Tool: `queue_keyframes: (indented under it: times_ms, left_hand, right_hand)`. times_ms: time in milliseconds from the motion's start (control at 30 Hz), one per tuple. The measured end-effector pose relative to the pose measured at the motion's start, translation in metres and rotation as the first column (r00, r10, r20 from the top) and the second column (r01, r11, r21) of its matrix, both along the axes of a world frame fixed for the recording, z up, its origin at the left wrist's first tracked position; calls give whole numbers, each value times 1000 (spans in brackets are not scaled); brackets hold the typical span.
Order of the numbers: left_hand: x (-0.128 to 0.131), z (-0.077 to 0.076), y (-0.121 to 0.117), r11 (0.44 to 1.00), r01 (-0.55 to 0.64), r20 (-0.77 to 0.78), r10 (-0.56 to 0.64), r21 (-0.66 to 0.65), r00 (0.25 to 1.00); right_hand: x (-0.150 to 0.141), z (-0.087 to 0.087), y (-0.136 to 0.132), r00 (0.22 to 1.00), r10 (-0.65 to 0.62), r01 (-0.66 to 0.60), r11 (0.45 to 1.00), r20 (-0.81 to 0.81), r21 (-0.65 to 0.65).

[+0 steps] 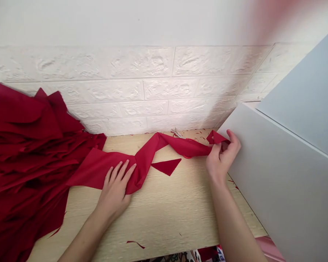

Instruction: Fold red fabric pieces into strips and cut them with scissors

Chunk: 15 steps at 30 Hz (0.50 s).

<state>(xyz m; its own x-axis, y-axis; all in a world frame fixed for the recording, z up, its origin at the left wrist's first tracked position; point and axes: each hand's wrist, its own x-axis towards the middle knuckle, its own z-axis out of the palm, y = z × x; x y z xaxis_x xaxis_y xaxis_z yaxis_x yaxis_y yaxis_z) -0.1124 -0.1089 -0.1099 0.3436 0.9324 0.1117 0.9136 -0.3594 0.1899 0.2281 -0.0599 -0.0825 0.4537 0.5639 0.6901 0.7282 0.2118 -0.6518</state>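
A long strip of red fabric (153, 151) lies twisted across the light wooden tabletop (166, 211). My left hand (117, 187) rests flat on the strip's wide left end, fingers stretched out. My right hand (221, 156) pinches the strip's right end, fingers closed on the cloth close to a white panel. A small red triangular offcut (166, 166) lies on the table between my hands, just below the strip.
A big heap of red fabric pieces (24, 153) fills the left side. A white brick-pattern wall (142, 91) stands behind the table. Grey-white panels (289, 174) close off the right. Small red scraps (135, 243) lie near the front edge.
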Motion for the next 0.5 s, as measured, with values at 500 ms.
queue_keyframes:
  times_ms: [500]
  left_hand:
    - [-13, 0, 2, 992, -92, 494, 120, -81, 861]
  right_hand:
    - [-45, -7, 4, 788, 419, -185, 860, 451, -477]
